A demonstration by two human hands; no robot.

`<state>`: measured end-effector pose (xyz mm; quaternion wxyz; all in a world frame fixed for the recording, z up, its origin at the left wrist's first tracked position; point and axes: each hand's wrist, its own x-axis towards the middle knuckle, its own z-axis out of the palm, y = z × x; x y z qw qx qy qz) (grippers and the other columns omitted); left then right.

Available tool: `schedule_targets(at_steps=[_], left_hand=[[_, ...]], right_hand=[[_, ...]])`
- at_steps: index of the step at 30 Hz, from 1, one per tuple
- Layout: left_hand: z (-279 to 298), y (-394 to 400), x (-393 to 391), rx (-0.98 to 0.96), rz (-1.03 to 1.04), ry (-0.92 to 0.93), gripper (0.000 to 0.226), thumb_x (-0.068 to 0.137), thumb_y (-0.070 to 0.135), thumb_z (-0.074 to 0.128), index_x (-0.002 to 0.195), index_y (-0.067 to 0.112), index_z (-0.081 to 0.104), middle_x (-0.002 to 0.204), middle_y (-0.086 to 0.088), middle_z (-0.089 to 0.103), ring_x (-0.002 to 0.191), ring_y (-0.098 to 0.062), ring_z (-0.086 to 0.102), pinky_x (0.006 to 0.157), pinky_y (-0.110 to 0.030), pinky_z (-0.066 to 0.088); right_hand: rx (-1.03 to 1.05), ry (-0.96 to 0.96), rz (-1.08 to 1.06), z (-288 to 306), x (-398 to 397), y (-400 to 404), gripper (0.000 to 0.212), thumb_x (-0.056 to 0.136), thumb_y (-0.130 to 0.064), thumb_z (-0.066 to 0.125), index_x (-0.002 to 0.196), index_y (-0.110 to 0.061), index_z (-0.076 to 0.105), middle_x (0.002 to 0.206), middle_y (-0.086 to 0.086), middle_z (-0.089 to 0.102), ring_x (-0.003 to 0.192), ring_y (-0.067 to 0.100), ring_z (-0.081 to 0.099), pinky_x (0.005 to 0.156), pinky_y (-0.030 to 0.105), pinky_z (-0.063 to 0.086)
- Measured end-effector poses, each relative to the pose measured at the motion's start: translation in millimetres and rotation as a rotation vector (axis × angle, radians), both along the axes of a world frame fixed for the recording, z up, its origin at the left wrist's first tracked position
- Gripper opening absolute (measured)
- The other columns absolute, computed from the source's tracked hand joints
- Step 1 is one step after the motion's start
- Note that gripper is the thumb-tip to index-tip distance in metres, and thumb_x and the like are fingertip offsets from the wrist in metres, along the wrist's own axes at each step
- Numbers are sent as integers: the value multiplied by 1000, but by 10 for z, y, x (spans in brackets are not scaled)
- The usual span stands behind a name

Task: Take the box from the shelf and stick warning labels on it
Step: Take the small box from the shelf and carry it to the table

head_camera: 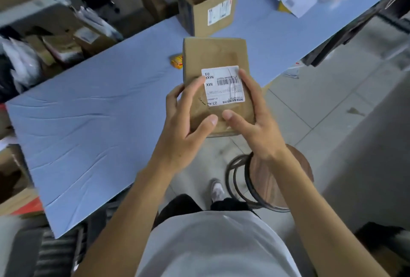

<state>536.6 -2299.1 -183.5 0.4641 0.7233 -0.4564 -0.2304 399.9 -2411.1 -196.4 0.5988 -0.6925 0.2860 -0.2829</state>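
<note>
- Cardboard box (218, 63): flat, brown and small, held in the air between both hands, above the near edge of the blue table (93, 125) and the floor beside it. It is not resting on any surface.
- Left hand (188, 119): closed on the box's left edge, thumb pressed on the top face, fingers wrapped along the side.
- Right hand (250, 119): closed on the right edge, thumb on the top face near the lower corner, index finger touching the white shipping label (223, 86).
- Surface condition: the top face shows creases and clear tape; no warning label is visible on it.
- Handling estimate: the box appears light, since fingertip grips carry it. The board looks thin and dented, so it probably yields under firm pressure. The taped areas may be slick.
- Recommended hold: grip the two long edges, where the folded board is stiffest. Keep the bare brown area above the shipping label free for the warning labels.
- Support: set the box flat on the table before pressing labels down.
</note>
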Motion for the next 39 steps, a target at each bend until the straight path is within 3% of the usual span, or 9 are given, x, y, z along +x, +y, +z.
schedule_targets(at_steps=[3,10,19,26,29,33,36,39], left_hand=[[19,-293,180,1,74,25,65,87,25,58,146,37,33,146,-1,33,130,18,29,95,7,25],[-77,-826,769,-2,223,76,65,86,23,58,144,39,35,146,-2,31,121,26,32,88,8,29],[-106,-1238,1508,-34,305,131,62,89,19,61,142,39,36,146,-4,31,119,26,35,86,7,34],[-259,-1598,1711,-20,497,190,61,85,27,59,139,46,37,146,2,31,126,14,35,84,6,37],[-433,-1798,1670,-11,602,164,62,84,28,60,138,48,38,146,4,32,128,9,38,88,3,38],[-821,-2027,1442,-39,842,155,64,83,22,60,139,46,40,144,3,36,131,8,38,91,2,37],[-1242,-2081,1157,-32,998,179,65,82,18,61,141,38,42,142,1,40,127,10,40,92,3,35],[-1659,-1976,942,-45,1090,159,64,81,21,62,137,46,43,139,8,44,126,10,43,90,1,39]], right_hand=[[-21,17,44,34,257,-371,76,84,-24,71,149,-30,32,151,-4,43,138,14,44,113,47,40],[11,76,164,-15,1012,-1006,73,85,-22,70,146,-41,34,145,-9,51,131,12,52,108,44,46],[-8,115,269,11,1866,-1508,71,85,-27,69,144,-43,34,142,-10,52,130,14,53,103,43,50],[-7,159,440,-123,2309,-2022,72,84,-31,68,143,-48,32,146,-11,48,131,11,51,103,39,51],[-20,176,556,-321,2394,-2305,75,84,-32,68,146,-48,29,149,-13,44,133,9,49,104,40,50],[-53,198,784,-683,2527,-2620,77,85,-29,66,147,-46,25,150,-10,41,134,4,45,105,31,47],[-85,215,927,-1106,2527,-2664,75,86,-32,66,148,-44,26,154,-12,37,141,9,39,109,39,45],[-127,199,987,-1561,2441,-2555,77,84,-41,65,148,-47,23,157,-12,33,142,11,38,109,43,45]])
